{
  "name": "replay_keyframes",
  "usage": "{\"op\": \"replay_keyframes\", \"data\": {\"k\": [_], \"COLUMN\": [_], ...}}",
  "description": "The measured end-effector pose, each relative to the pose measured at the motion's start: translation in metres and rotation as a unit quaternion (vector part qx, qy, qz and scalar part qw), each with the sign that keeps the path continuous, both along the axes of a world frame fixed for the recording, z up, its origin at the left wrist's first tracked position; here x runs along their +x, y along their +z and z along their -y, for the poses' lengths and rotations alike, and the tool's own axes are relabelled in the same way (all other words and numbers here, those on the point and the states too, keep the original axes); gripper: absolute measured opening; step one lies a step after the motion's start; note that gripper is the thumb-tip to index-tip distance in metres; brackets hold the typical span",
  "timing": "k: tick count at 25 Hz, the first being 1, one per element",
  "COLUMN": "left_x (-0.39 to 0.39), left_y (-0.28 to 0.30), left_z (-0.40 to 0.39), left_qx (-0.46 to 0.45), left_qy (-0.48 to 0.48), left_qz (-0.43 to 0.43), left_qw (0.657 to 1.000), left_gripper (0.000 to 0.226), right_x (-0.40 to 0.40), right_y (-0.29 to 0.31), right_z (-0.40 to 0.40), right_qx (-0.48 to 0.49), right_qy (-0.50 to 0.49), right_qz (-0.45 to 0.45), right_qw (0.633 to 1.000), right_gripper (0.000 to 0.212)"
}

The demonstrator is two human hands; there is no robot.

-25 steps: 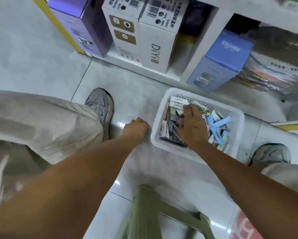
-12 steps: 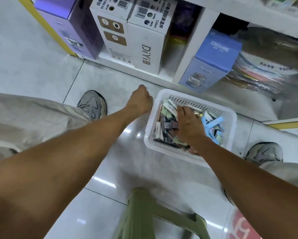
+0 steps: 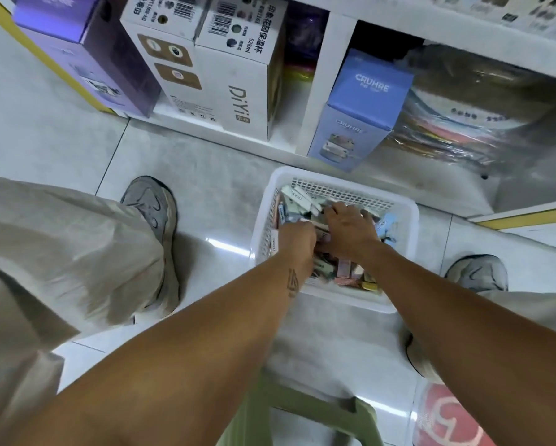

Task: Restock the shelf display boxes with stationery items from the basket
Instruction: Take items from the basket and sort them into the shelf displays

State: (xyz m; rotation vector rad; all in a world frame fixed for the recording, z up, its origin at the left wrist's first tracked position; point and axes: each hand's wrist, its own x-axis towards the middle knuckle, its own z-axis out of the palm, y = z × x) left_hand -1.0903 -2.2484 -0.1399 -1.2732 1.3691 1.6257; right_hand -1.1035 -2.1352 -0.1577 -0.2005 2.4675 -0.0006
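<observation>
A white plastic basket (image 3: 410,217) stands on the floor tiles in front of the bottom shelf. It is filled with small stationery items (image 3: 297,196), mostly slim boxes in white, pink, green and blue. Both of my hands are inside it. My right hand (image 3: 347,231) lies palm down in the middle of the pile, its fingers curled into the items. My left hand (image 3: 297,238) has come in from the left rim and touches the pile beside the right hand. Its fingertips are hidden among the boxes.
The bottom shelf holds a purple box (image 3: 87,56), two white cup boxes (image 3: 225,88), a blue box (image 3: 357,120) and plastic-wrapped coloured folders (image 3: 463,123). My shoes (image 3: 153,207) flank the basket. A green stool (image 3: 305,416) is under me, with a red floor mark (image 3: 444,420) to its right.
My left hand has moved from the floor left of the basket up and over the rim into the pile. My right hand has stayed in the basket, shifting slightly.
</observation>
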Motion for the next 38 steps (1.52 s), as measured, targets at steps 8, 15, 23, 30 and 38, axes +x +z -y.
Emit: {"op": "replay_keyframes", "data": {"k": [8, 15, 23, 30, 38], "left_x": [-0.001, -0.006, -0.012, -0.015, -0.022], "left_y": [-0.01, -0.004, 0.026, 0.054, 0.142], "left_z": [-0.001, 0.006, 0.008, 0.008, 0.019], "left_qx": [0.073, 0.103, 0.112, 0.099, 0.153], "left_qy": [0.076, 0.079, -0.016, -0.056, -0.158], "left_qz": [-0.022, -0.071, -0.129, -0.192, -0.257], "left_qw": [0.994, 0.989, 0.985, 0.975, 0.941], "left_gripper": [0.035, 0.036, 0.035, 0.036, 0.034], "right_x": [-0.002, -0.009, -0.017, -0.014, -0.005], "right_y": [-0.007, 0.041, 0.067, 0.096, 0.178], "right_z": [0.014, -0.009, -0.036, -0.04, -0.047], "right_qx": [-0.094, -0.384, -0.449, -0.449, -0.511], "right_qy": [-0.053, -0.257, -0.402, -0.42, -0.401], "right_qz": [0.074, 0.183, 0.214, 0.17, 0.071], "right_qw": [0.991, 0.868, 0.769, 0.77, 0.757], "right_gripper": [0.03, 0.051, 0.043, 0.034, 0.02]}}
